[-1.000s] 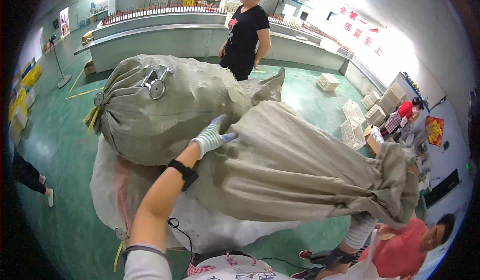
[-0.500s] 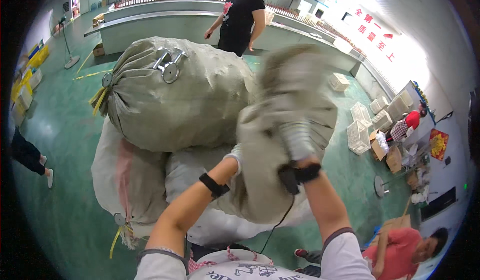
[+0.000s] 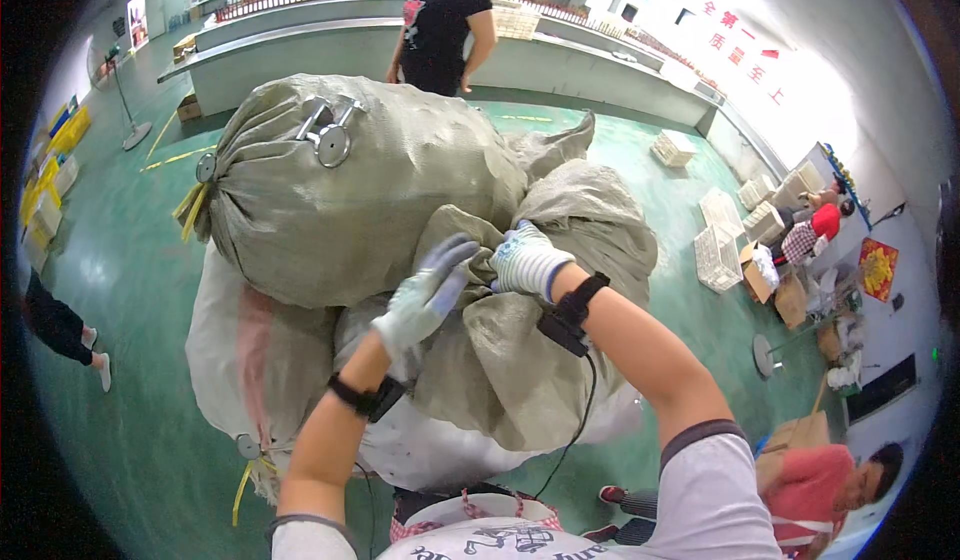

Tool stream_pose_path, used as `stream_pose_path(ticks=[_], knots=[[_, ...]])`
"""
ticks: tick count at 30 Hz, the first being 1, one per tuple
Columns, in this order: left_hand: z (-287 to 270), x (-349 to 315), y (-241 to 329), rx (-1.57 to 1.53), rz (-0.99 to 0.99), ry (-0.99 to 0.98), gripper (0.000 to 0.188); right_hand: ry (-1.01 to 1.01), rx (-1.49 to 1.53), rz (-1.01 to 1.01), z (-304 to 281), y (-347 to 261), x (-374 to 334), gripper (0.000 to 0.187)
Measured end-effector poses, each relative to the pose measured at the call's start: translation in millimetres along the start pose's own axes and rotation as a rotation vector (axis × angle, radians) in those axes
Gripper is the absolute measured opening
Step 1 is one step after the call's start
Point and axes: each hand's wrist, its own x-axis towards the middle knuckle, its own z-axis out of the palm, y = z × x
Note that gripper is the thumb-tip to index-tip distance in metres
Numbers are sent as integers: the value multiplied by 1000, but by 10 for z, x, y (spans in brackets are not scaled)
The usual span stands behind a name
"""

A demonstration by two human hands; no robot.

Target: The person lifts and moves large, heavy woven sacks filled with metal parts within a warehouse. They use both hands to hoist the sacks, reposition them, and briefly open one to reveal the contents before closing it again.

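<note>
A loose grey-green woven sack (image 3: 505, 365) lies crumpled in front of me, on top of the other sacks. My right hand (image 3: 528, 260), in a striped work glove, is closed on its bunched cloth. My left hand (image 3: 428, 298), gloved too, is open with its fingers stretched out, over the sack's left folds; whether it touches them I cannot tell. Beside it lies a full, tied grey-green sack (image 3: 350, 200). On that sack rests a shiny metal piece with a round disc (image 3: 332, 145). Both my wrists wear black straps.
Below are a pale sack with a pink stripe (image 3: 255, 350) and a white sack (image 3: 420, 450). A person in black (image 3: 440, 30) stands beyond the pile, before a long workbench (image 3: 300, 65). Another person in red (image 3: 815, 490) is at lower right. White crates (image 3: 718, 245) stand right.
The loose sack, blurred and raised before, now lies lower and crumpled. My right hand has moved left on it. My left hand has come off it, fingers spread. The person in black has shifted left.
</note>
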Motion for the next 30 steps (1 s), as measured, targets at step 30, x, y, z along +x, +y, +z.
stream_pose_path(ticks=[30], knots=[[-188, -216, -520, 28, -261, 30, 60, 682, 586, 378, 1013, -699, -1124, 92]])
